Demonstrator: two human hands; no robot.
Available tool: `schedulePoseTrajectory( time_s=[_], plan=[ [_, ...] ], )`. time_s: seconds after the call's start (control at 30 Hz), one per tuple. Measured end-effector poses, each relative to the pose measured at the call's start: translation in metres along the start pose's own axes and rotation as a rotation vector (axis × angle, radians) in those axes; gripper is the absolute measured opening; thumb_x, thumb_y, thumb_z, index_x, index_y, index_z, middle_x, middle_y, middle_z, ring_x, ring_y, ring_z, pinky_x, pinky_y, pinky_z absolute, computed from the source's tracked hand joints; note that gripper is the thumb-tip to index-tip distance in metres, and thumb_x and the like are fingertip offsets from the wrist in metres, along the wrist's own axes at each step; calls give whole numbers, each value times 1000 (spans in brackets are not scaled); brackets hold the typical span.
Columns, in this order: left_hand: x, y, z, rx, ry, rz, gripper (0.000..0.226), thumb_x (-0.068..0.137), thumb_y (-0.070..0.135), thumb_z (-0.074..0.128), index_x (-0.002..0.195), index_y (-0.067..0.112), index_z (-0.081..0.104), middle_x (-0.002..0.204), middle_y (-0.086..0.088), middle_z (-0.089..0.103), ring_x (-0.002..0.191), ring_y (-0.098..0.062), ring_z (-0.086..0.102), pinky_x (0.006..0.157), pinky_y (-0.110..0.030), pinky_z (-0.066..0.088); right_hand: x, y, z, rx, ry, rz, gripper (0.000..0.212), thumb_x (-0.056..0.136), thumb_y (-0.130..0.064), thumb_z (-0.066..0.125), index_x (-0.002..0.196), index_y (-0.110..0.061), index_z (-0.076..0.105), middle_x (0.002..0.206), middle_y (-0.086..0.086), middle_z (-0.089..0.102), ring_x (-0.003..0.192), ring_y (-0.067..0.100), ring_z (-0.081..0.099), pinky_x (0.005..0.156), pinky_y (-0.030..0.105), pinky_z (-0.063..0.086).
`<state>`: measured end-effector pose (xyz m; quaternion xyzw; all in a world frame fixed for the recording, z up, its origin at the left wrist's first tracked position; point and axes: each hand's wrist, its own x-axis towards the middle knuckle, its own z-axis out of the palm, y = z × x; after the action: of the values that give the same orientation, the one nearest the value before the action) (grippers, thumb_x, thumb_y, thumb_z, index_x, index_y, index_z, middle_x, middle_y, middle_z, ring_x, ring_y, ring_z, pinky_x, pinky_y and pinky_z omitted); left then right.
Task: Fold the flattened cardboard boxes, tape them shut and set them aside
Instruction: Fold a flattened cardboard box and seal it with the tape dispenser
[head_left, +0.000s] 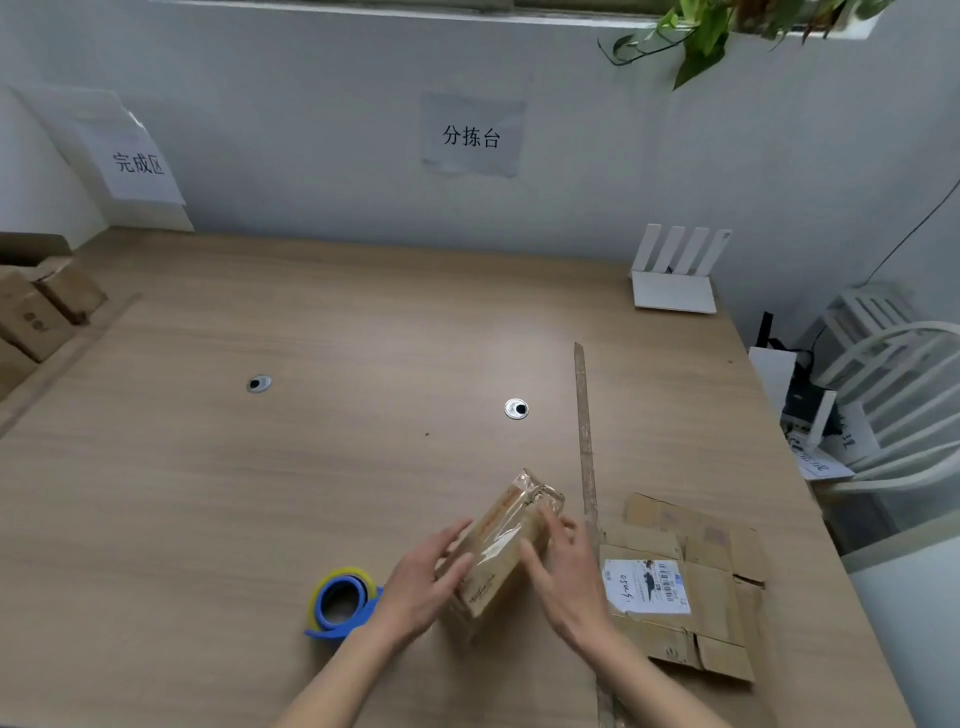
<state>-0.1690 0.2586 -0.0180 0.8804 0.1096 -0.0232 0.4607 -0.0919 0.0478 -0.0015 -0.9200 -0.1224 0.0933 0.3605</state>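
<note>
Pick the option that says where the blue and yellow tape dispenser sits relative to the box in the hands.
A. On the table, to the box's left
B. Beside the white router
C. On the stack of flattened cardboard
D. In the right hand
A: the tape dispenser rests on the table, just left of the left hand on the box.

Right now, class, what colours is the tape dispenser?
Blue and yellow tape dispenser, head view.
</note>
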Motion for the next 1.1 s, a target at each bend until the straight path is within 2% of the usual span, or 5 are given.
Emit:
schedulePoseTrajectory(
  time_s=[0.17, 0.37, 0.73, 0.97, 1.1],
  plan=[
    [3, 12, 18, 121, -44, 20, 55, 92, 52, 63, 144, 52, 44, 132, 23, 59, 93, 9, 56, 82, -4, 40, 1, -9, 12, 153, -254, -12, 69, 97, -28, 62, 157, -32, 28, 166, -3, 16, 152, 10, 19, 120, 23, 20],
    [6, 18, 26, 92, -4, -29, 59, 94, 49, 64, 148, 45, 42, 127, 16, 60, 89, -2, 61, 85, -21, 50, 12, -8, 7, 263, -312, -10, 59, 102, -12, 52, 155, -29, 34, 168, 0, 13, 154, 9, 13, 125, 33, 20],
    [-11, -5, 13, 207, 38, -29, 52, 96, 61, 50, 146, 54, 38, 127, 26, 51, 110, 3, 55, 81, -17, 43, 3, -5, 16, 196, -252, -22, 69, 93, -37, 61, 155, -40, 30, 164, -9, 25, 148, 4, 25, 115, 23, 27],
    [-42, -70, -7, 475, 71, -275, 72, 90, 65, 56, 153, 42, 32, 139, 12, 51, 122, -10, 52, 88, -25, 48, 2, 1, 18, 231, -208, -10, 60, 97, -48, 56, 152, -50, 30, 165, -7, 22, 152, 5, 15, 121, 43, 31],
    [-46, -98, -5, 613, -17, -386, 83, 88, 70, 53, 158, 39, 20, 131, 1, 53, 112, -16, 56, 88, -27, 47, -2, 8, 25, 212, -201, -30, 56, 99, -56, 49, 150, -56, 26, 165, -13, 21, 146, -10, 11, 118, 27, 23]
  ],
)
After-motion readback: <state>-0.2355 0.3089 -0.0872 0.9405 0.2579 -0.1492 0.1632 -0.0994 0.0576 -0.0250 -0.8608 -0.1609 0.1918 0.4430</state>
